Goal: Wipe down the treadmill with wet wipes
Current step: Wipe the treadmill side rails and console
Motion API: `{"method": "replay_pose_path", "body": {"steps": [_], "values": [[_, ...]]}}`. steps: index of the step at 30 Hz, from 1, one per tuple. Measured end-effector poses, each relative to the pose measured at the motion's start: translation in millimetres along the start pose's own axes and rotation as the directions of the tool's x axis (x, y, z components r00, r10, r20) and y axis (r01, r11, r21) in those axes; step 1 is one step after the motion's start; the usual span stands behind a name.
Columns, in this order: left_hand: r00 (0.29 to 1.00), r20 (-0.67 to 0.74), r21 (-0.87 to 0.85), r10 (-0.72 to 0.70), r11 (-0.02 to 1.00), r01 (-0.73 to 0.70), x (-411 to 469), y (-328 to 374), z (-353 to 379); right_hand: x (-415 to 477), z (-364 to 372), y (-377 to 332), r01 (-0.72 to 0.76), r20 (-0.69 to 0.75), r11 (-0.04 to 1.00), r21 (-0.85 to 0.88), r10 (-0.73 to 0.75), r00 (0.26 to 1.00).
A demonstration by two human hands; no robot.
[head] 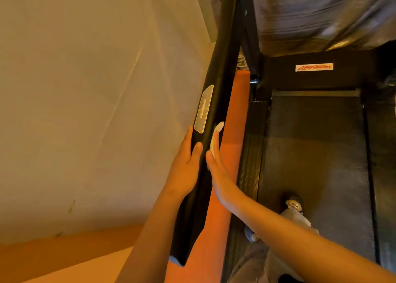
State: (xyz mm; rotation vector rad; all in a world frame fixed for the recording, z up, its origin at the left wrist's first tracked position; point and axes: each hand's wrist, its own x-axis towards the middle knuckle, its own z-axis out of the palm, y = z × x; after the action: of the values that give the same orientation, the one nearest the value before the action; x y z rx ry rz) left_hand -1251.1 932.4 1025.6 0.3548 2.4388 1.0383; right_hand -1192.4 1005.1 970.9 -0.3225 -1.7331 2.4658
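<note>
From the head view, the treadmill's black handrail (222, 57) runs up the middle of the scene, with the belt (317, 154) to its right and a pale wall (85, 89) to its left. The wet wipe (218, 127) lies flat against the rail's belt-side face, just beside the lower end of a grey touch pad (203, 109). Its white tip pokes out past the fingertips.

The right hand (218, 171) presses the wipe to the rail with straight fingers (215, 141), not clenched round it. The left hand (184, 160) rests released along the rail's wall side, its thumb (197, 151) laid on top, probably to steady it.

The wipe looks thin, limp and damp, so it will likely bunch or slide. A flat palm suits it better than a pinch. The rail seems stiff and smooth.
</note>
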Motion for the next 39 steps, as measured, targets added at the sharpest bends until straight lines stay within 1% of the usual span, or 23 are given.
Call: {"method": "replay_pose_path", "body": {"steps": [2, 3, 8, 10, 12, 13, 14, 18, 21, 23, 26, 29, 32, 35, 39], "values": [[1.000, -0.008, 0.008, 0.001, 1.000, -0.001, -14.2, -6.7, 0.2, -10.5, 2.6, -0.5, 0.021, 0.034, 0.999, -0.025, -0.020, 0.999], [1.000, -0.020, 0.011, -0.001, 1.000, 0.001, -21.6, -10.3, 0.4, -11.7, 4.0, 0.9, 0.004, 0.038, 1.000, -0.025, -0.003, 0.999], [0.996, -0.074, -0.022, -0.042, 0.999, 0.040, -36.2, -20.2, 1.7, 9.5, 0.8, 12.5, -0.056, -0.032, 0.998, 0.036, 0.057, 0.998], [0.996, -0.086, -0.038, -0.038, 0.999, 0.035, -35.3, -18.5, 2.1, 23.3, -8.7, 16.6, -0.130, -0.051, 0.990, 0.046, 0.132, 0.990], [0.995, -0.094, -0.039, -0.031, 0.999, 0.028, -34.2, -16.4, 2.6, 34.8, -19.4, 20.5, -0.264, -0.078, 0.963, 0.052, 0.268, 0.960], [0.995, -0.098, -0.040, -0.029, 0.999, 0.025, -34.3, -15.7, 2.8, 38.9, -22.7, 23.6, -0.307, -0.079, 0.950, 0.057, 0.311, 0.947], [0.994, -0.102, -0.045, -0.031, 0.999, 0.027, -34.6, -15.6, 3.1, 40.9, -23.9, 25.8, -0.319, -0.075, 0.946, 0.062, 0.323, 0.943], [0.995, -0.099, -0.056, -0.029, 0.998, 0.023, -35.8, -16.2, 2.2, 41.3, -21.6, 32.1, -0.293, -0.088, 0.954, 0.070, 0.298, 0.950], [0.995, -0.099, -0.051, -0.021, 0.999, 0.016, -34.3, -17.7, 1.9, 33.6, -14.6, 31.6, -0.285, -0.088, 0.958, 0.029, 0.287, 0.954], [0.995, -0.098, -0.057, -0.020, 0.998, 0.015, -33.7, -19.1, 2.0, 21.3, -5.7, 28.6, -0.233, -0.086, 0.972, 0.006, 0.233, 0.969], [0.995, -0.095, -0.063, -0.008, 0.998, 0.002, -33.3, -20.9, 2.6, -6.9, 8.3, 21.9, -0.106, -0.031, 0.993, 0.053, 0.107, 0.994], [0.996, -0.090, -0.051, -0.026, 0.998, 0.022, -32.8, -21.2, 1.2, -36.4, 21.1, 13.9, -0.110, 0.020, 0.991, 0.073, 0.109, 0.994], [0.993, -0.109, -0.034, -0.034, 0.999, 0.030, -35.8, -20.5, 0.6, -51.0, 28.3, 15.4, -0.120, 0.038, 0.991, 0.063, 0.118, 0.992], [0.987, -0.158, 0.017, -0.024, 0.999, 0.027, -44.6, -19.3, 2.4, -45.4, 28.3, 20.9, -0.079, 0.014, 0.996, 0.048, 0.078, 0.997], [0.984, -0.173, 0.038, -0.046, 0.998, 0.053, -65.0, -23.7, 4.9, -15.7, 23.5, 26.8, -0.045, -0.078, 0.999, 0.002, 0.045, 0.996]]}}
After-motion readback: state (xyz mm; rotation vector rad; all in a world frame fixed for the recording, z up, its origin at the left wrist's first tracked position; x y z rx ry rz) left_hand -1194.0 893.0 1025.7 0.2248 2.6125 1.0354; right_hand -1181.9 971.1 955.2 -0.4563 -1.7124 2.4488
